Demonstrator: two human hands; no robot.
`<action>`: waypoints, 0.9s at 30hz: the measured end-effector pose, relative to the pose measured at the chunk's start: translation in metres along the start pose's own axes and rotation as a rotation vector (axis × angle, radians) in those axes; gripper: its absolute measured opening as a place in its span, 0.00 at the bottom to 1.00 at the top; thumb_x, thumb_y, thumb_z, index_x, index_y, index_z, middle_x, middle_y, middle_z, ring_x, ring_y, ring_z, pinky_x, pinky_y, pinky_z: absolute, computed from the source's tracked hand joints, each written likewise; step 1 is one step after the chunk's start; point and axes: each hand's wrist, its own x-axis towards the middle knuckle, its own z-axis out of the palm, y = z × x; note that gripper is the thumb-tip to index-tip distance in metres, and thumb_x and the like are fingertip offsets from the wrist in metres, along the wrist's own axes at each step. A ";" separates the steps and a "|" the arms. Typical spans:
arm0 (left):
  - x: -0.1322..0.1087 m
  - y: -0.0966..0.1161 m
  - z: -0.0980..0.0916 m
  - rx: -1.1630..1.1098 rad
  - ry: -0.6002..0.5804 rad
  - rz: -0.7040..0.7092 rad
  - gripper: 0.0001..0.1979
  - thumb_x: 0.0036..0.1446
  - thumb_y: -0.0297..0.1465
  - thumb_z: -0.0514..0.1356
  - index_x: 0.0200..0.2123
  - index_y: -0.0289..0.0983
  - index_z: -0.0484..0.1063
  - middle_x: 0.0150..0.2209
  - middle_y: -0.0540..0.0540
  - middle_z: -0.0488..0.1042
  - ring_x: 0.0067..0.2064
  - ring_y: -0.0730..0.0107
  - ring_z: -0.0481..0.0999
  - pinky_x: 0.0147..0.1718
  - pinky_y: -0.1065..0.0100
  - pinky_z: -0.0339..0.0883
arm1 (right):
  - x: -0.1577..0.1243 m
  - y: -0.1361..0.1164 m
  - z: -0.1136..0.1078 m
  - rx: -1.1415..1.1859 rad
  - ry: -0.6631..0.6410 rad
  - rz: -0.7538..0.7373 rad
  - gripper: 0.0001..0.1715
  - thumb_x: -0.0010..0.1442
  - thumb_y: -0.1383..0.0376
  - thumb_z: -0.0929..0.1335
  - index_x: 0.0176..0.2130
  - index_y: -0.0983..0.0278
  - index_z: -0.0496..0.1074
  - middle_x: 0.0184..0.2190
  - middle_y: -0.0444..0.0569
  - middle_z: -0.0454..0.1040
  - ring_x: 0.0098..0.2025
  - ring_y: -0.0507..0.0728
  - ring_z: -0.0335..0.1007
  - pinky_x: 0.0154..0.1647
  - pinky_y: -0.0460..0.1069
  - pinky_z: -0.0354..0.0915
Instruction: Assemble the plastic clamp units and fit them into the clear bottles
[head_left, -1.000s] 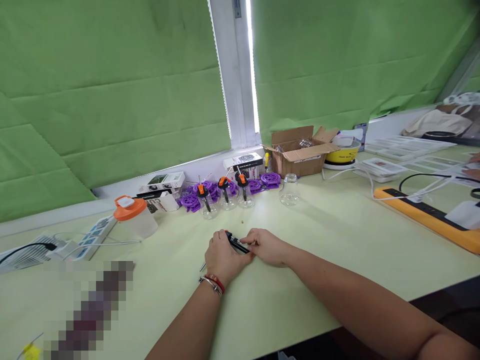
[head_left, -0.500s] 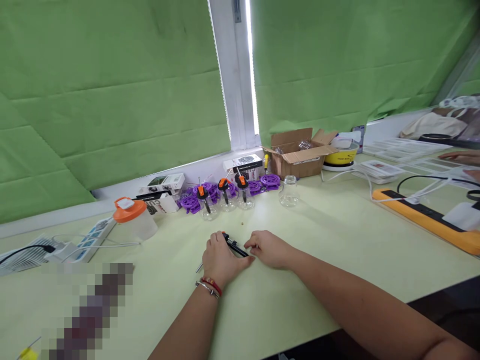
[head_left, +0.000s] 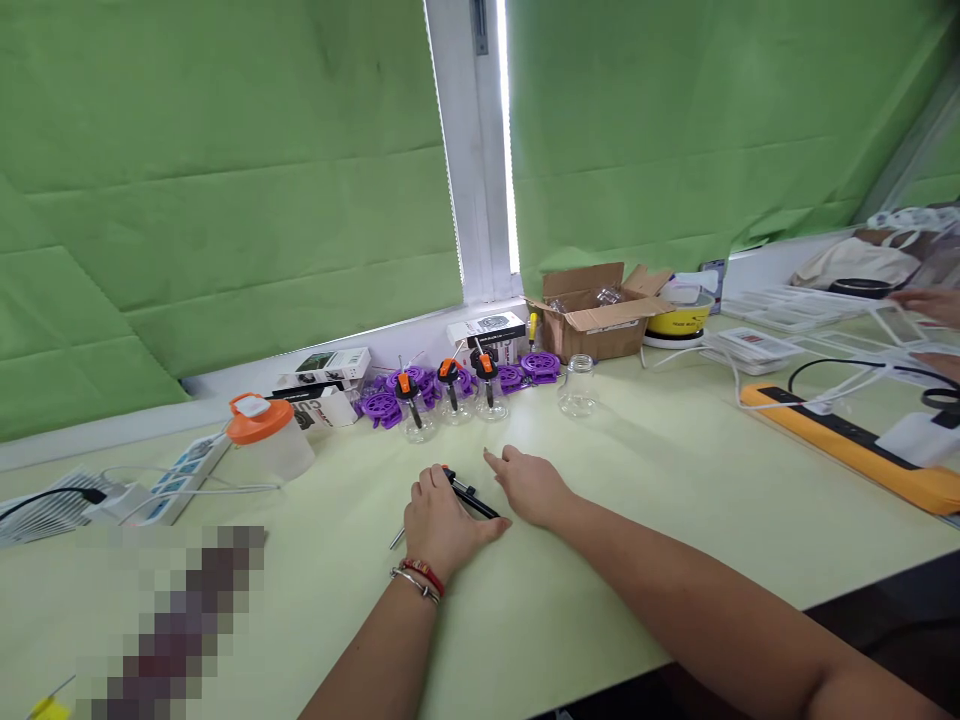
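My left hand (head_left: 444, 520) is closed around a slim black part with an orange end (head_left: 471, 497); a thin metal rod (head_left: 397, 538) sticks out below the hand, near the wrist. My right hand (head_left: 531, 485) reaches over the table just beyond that part, index finger stretched out. Its fingertip rests on the tabletop at a tiny brownish piece (head_left: 485, 451), too small to name. Behind the hands, glass jars with black-and-orange tops (head_left: 452, 395) stand in a row. An open glass jar (head_left: 577, 387) is to their right.
Purple plastic parts (head_left: 381, 408) and small boxes (head_left: 487, 328) line the wall. An open cardboard box (head_left: 600, 325) and a yellow bowl (head_left: 677, 318) are farther right. An orange-lidded cup (head_left: 277, 440) and power strips (head_left: 847, 440) flank the workspace. Another person's hand (head_left: 930, 303) shows far right.
My right hand has moved away from the black part, up and left across the table, to the tiny brownish piece. My left hand stays put with its hold. The other person's hand has shifted.
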 end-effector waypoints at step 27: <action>0.004 -0.012 -0.003 0.136 0.056 -0.072 0.26 0.51 0.48 0.54 0.46 0.35 0.61 0.46 0.37 0.68 0.49 0.50 0.67 0.43 0.57 0.60 | 0.015 0.071 -0.018 0.641 0.113 0.247 0.13 0.52 0.59 0.67 0.32 0.64 0.78 0.30 0.47 0.76 0.30 0.52 0.66 0.29 0.45 0.60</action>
